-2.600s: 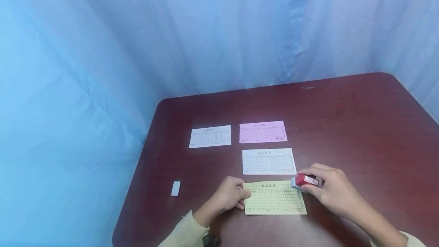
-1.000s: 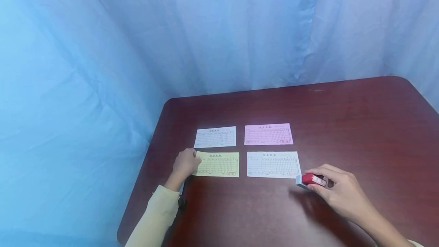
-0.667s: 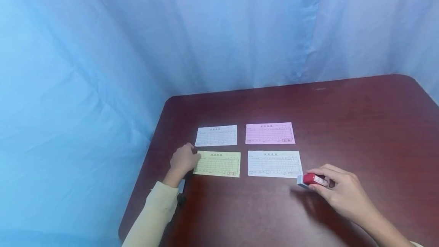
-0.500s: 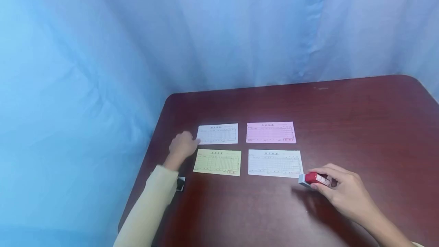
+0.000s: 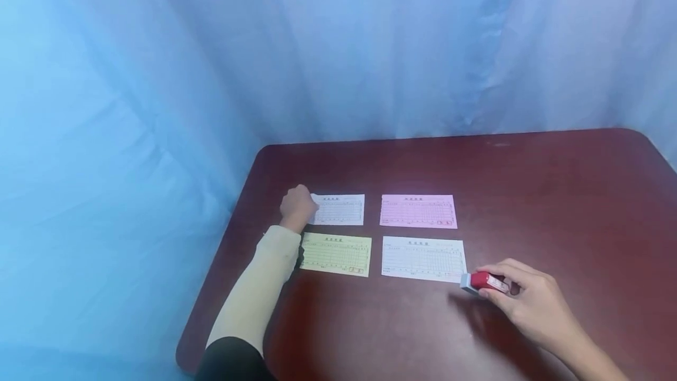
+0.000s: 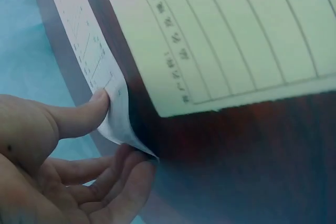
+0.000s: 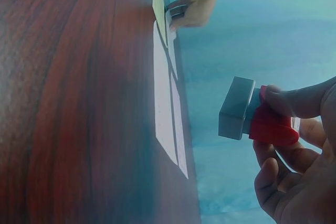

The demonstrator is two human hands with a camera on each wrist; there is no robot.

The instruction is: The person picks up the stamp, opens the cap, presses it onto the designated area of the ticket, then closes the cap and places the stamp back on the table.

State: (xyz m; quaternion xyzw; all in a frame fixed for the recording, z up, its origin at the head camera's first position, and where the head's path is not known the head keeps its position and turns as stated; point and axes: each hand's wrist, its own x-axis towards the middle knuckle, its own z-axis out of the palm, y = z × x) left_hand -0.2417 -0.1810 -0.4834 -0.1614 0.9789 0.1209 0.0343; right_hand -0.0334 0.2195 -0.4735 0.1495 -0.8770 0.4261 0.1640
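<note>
My left hand (image 5: pixel 298 207) is at the left edge of the far-left white form (image 5: pixel 341 210). In the left wrist view its thumb lies on top of that form (image 6: pixel 113 98) and the fingers curl beneath, pinching the edge, which bends upward. My right hand (image 5: pixel 534 296) grips a red stamp (image 5: pixel 485 281) with a grey block end (image 7: pixel 236 108), held above the table beside the lower right corner of a second white form (image 5: pixel 421 258). Nearer than the left hand lies a yellow form (image 5: pixel 337 254) with a red mark at its lower right.
A pink form (image 5: pixel 418 211), also with a red mark, lies at the back right of the group. The dark red-brown table (image 5: pixel 402 328) has rounded corners. Blue curtains (image 5: pixel 370 46) hang behind it and to the left.
My left hand set the yellow form down at the left of the near white form, let go, and moved away to the far-left white form, now pinching it. My right hand keeps the stamp.
</note>
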